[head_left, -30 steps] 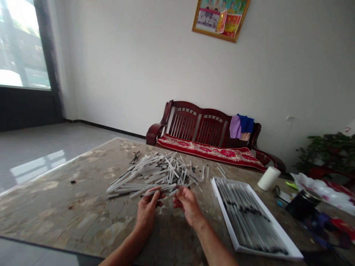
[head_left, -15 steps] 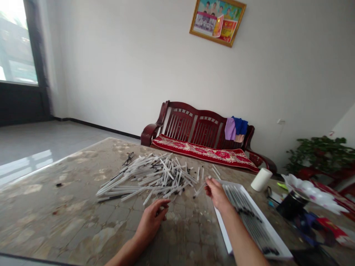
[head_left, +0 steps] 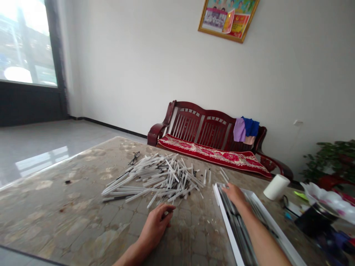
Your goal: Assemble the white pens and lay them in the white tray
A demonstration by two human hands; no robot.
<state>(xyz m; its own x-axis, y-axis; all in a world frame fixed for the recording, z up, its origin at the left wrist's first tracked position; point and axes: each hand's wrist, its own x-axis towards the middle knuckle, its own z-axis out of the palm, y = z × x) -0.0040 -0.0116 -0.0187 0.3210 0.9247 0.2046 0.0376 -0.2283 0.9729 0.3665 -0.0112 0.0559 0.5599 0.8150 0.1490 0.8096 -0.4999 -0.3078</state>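
A heap of white pen tubes (head_left: 155,176) lies on the marble table (head_left: 69,207). My left hand (head_left: 156,225) rests on the table just in front of the heap, fingers curled with the tips at a small dark piece. My right hand (head_left: 235,195) reaches into the far end of a white tray (head_left: 226,218) that holds rows of dark and grey pens; its fingers point down among them and are hidden. Whether it holds a pen I cannot see.
A pair of glasses (head_left: 134,157) lies behind the heap. A white paper roll (head_left: 276,187) stands right of the tray, with a dark cup (head_left: 312,221) and plastic bags beyond. A red wooden bench (head_left: 210,142) stands past the table by the wall.
My right hand has moved right from beside the heap into the tray. My left hand has stayed near the heap's front edge.
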